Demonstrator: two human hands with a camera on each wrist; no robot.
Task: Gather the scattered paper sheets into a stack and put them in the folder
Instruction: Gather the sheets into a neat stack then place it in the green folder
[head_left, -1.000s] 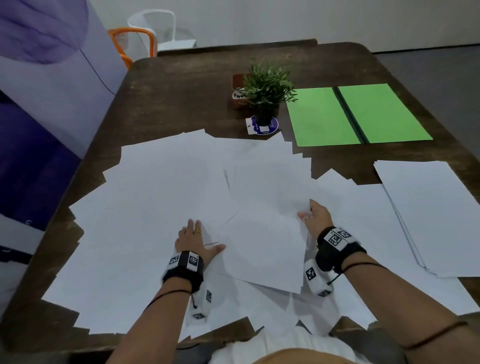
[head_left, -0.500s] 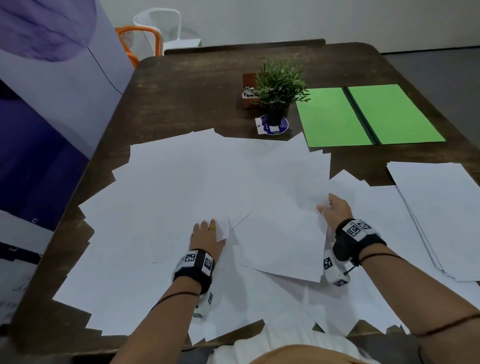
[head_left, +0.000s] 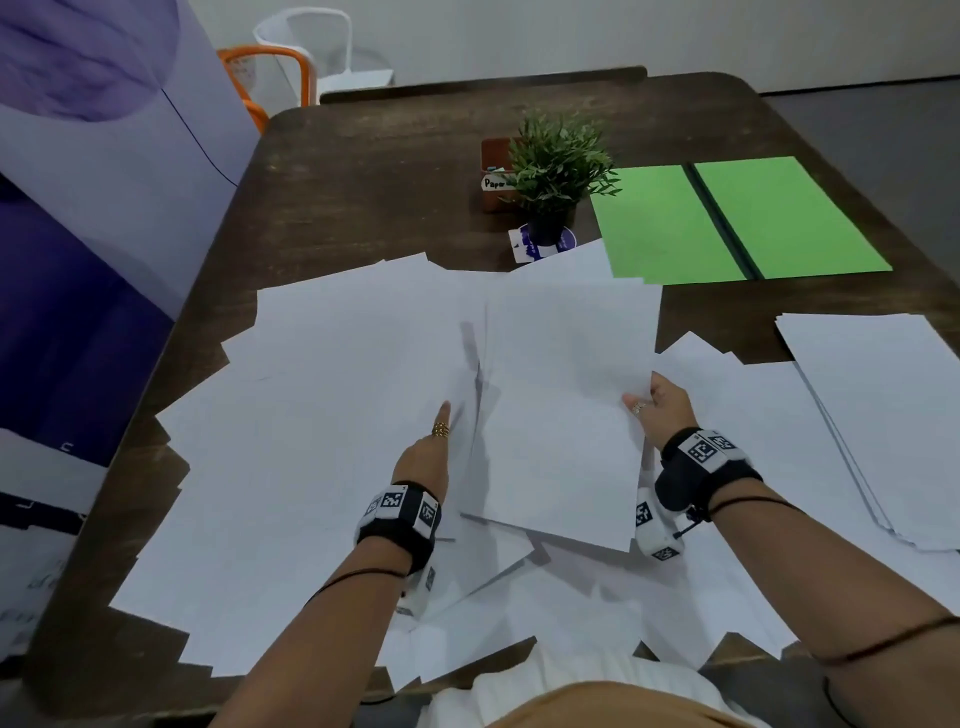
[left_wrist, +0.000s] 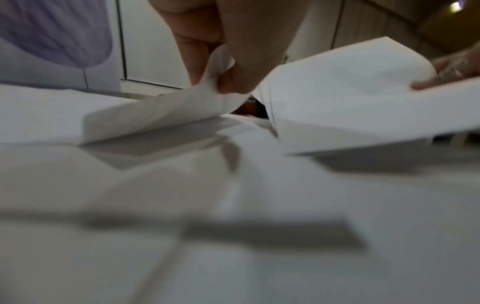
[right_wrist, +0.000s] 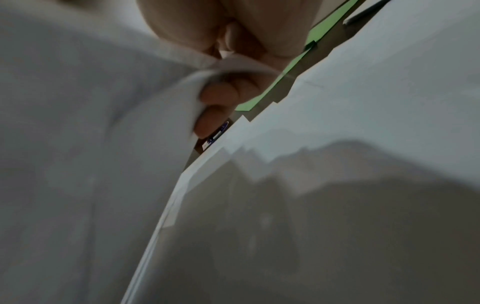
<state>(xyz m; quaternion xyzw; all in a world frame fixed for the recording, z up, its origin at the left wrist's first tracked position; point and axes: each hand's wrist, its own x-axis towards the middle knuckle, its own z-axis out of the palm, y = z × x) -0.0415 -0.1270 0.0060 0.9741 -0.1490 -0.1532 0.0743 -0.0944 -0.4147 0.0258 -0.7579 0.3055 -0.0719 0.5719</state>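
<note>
Folder (head_left: 737, 221) first: green, lying open and flat at the far right of the dark wooden table (head_left: 363, 171), its 2 leaves split by a dark spine that runs away from the person and leans a little left at its far end — nothing lies inside it, though one sheet's corner comes just up to its near-left edge. Behind the potted plant (head_left: 556, 171) a small brown box (head_left: 493, 176) carries a tag reading "Paper"; its contents cannot be made out. White paper sheets (head_left: 322, 415) cover the near half of the table in a loose overlapping spread, edges at all angles, and a tidier pile (head_left: 883, 415) sits at the right edge, long axis running away from the person. The right hand (head_left: 662, 410) grips a small bundle of sheets (head_left: 561, 415) by its right edge, thumb on top and fingers curled beneath as the right wrist view shows; the bundle is raised off the spread, long axis pointing away toward the plant. The left hand (head_left: 428, 452) lies beside the bundle's left edge, and in the left wrist view its thumb and fingers (left_wrist: 241, 61) pinch the lifted, curling edge of a sheet (left_wrist: 166, 115).
</note>
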